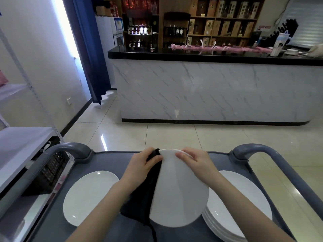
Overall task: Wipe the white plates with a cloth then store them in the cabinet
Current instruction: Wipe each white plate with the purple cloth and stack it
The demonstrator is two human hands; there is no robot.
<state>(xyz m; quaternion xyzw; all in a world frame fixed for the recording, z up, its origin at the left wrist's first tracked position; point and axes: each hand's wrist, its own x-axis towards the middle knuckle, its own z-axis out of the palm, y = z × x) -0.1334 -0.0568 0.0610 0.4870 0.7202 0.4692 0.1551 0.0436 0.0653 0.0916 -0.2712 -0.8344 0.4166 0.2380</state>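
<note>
Wiping step: left hand (142,165) pinches black cloth (143,194) on round white ceramic plate (176,193); right hand (195,160) grips its rim. Next: rub the face.

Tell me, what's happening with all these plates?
A person is wiping a white plate with a black cloth above a grey cart. The left hand holds the cloth at the plate's left edge; the right hand grips its top rim. A lone plate lies left, a stack of plates right.
</note>
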